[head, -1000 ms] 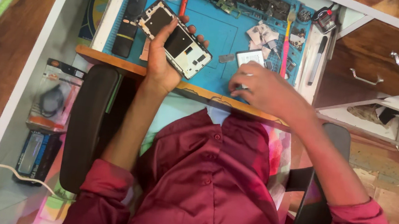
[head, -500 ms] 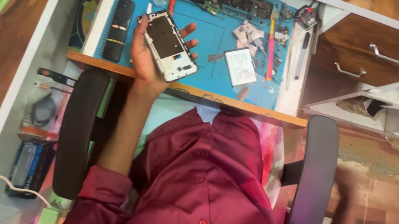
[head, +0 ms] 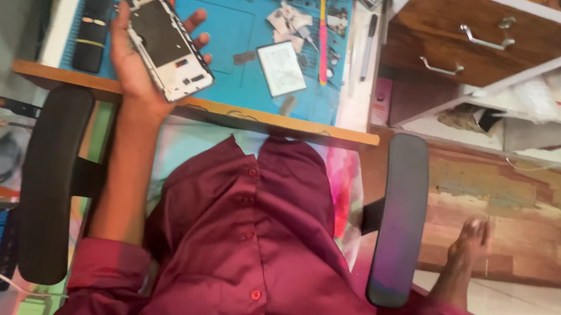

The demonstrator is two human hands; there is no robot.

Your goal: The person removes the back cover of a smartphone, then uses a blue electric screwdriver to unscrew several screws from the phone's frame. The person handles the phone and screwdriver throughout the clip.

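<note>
My left hand is shut on an opened phone with a white frame and a dark inside, held face up over the front left part of the blue work mat. The left forearm runs down past the desk edge. Off the desk, my right hand hangs beside the chair's right armrest. Its fingers are stretched out with nothing in them, over the patterned floor. A maroon shirt fills the lower middle.
On the mat lie a white rectangular part, a pink tool, a black oblong device and several small parts at the back. Wooden drawers stand at the right. The left armrest is below the desk.
My right hand left the mat and swung down to the right of the chair. The left hand kept the phone and stayed over the mat's front left.
</note>
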